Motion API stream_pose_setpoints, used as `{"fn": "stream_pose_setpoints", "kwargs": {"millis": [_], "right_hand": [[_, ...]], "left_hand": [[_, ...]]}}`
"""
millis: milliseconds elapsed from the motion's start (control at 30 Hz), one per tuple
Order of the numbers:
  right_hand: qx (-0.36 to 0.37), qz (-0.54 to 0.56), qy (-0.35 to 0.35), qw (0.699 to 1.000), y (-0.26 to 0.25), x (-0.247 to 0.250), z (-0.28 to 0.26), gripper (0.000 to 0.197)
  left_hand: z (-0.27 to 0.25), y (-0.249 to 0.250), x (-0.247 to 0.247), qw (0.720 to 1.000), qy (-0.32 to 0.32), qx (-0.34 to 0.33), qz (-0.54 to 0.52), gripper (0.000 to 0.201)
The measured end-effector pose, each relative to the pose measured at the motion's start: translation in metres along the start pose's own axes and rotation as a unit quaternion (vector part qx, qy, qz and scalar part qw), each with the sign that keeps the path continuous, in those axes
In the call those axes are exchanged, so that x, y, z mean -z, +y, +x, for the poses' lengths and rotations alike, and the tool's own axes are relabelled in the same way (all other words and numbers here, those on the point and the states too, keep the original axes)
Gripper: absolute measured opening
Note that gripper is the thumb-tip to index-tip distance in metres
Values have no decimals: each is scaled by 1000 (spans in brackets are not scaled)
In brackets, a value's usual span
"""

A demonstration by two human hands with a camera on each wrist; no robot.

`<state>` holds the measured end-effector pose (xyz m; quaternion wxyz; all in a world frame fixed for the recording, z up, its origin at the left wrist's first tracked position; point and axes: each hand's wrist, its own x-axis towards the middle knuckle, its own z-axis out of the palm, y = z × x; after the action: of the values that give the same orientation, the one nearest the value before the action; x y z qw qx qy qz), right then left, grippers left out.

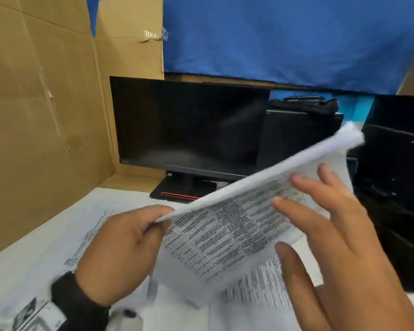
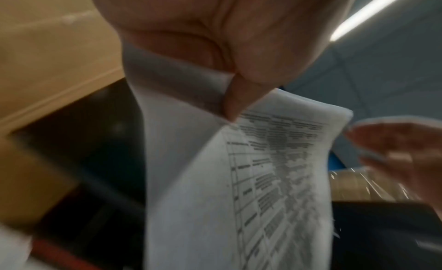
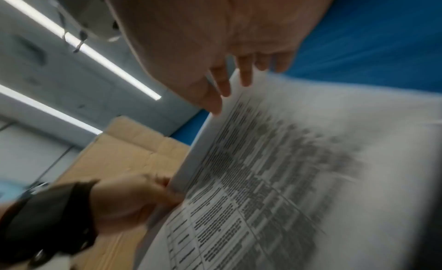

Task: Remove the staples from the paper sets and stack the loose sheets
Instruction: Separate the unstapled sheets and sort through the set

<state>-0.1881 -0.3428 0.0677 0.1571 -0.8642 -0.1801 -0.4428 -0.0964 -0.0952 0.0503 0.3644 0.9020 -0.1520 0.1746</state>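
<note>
A paper set printed with a dense table hangs tilted in the air above the desk. My left hand pinches its near-left corner between thumb and fingers, with the upper sheets lifted apart from the printed page. In the left wrist view that pinch sits at the corner of the paper set. My right hand has straight, spread fingers lying against the printed page, holding nothing. In the right wrist view its fingertips touch the paper's edge. No staple is visible; motion blurs the sheets.
Loose printed sheets lie on the white desk under my hands. A dark monitor stands behind them, cardboard walls on the left, black equipment on the right, blue cloth above.
</note>
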Motion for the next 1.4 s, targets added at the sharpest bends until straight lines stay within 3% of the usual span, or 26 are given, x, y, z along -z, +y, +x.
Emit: {"fn": "stream_pose_setpoints", "kwargs": {"millis": [100, 167, 233, 300, 367, 467, 567, 600, 667, 733, 767, 800, 867, 933, 967, 1033, 1167, 1300, 1400], "right_hand": [[120, -11, -10, 993, -24, -4, 20, 52], [151, -73, -21, 986, -34, -13, 33, 57], [131, -132, -89, 978, -40, -23, 41, 42], [97, -153, -149, 972, -46, -23, 48, 10], [80, -145, -198, 966, -50, -20, 50, 18], [72, -159, -242, 954, -48, -19, 45, 13], [64, -195, -210, 956, -36, -30, 46, 10], [39, -202, -197, 959, -30, -31, 48, 14], [-24, -191, -151, 970, -17, -27, 54, 17], [-100, -115, -112, 982, 1, -18, 59, 13], [-149, -46, -94, 983, 8, -13, 61, 13], [-189, 18, -74, 979, 14, -10, 62, 14], [-245, 119, -37, 961, 21, -14, 57, 18], [-285, 189, -11, 940, 19, -30, 44, 16], [-300, 209, -1, 931, 18, -41, 37, 15], [-320, 229, 14, 919, 21, -62, 23, 14], [-371, 274, 24, 887, 30, -86, -2, 21], [-428, 291, 39, 855, 41, -92, -15, 20], [-410, 294, 58, 862, 45, -87, -11, 29]], "left_hand": [[-11, 22, 13, 982, 2, -110, 151, 30], [-18, 31, 15, 968, -12, -140, 208, 38], [-23, 30, 13, 959, -17, -148, 241, 36], [-24, 26, 14, 953, -18, -135, 270, 32], [-23, 23, 19, 952, -18, -122, 281, 36], [-22, 22, 24, 955, 16, -139, 261, 40], [-22, 20, 22, 950, 77, -183, 242, 34], [-24, 19, 19, 953, 98, -176, 228, 42], [-24, 17, 18, 967, 127, -130, 178, 81], [-20, 15, 17, 988, 133, -75, 29, 107], [-16, 12, 16, 988, 121, -51, -87, 111], [-11, 8, 12, 971, 102, -29, -213, 109], [-6, 1, -2, 907, 41, 31, -419, 90], [-4, -5, -22, 847, 3, 108, -521, 63], [-4, -8, -31, 843, 12, 126, -523, 48], [-4, -14, -44, 865, 51, 128, -482, 30], [-6, -25, -56, 886, 63, 109, -446, 29], [-6, -34, -67, 881, 51, 137, -449, 28], [-9, -33, -74, 888, 41, 147, -434, 32]]}}
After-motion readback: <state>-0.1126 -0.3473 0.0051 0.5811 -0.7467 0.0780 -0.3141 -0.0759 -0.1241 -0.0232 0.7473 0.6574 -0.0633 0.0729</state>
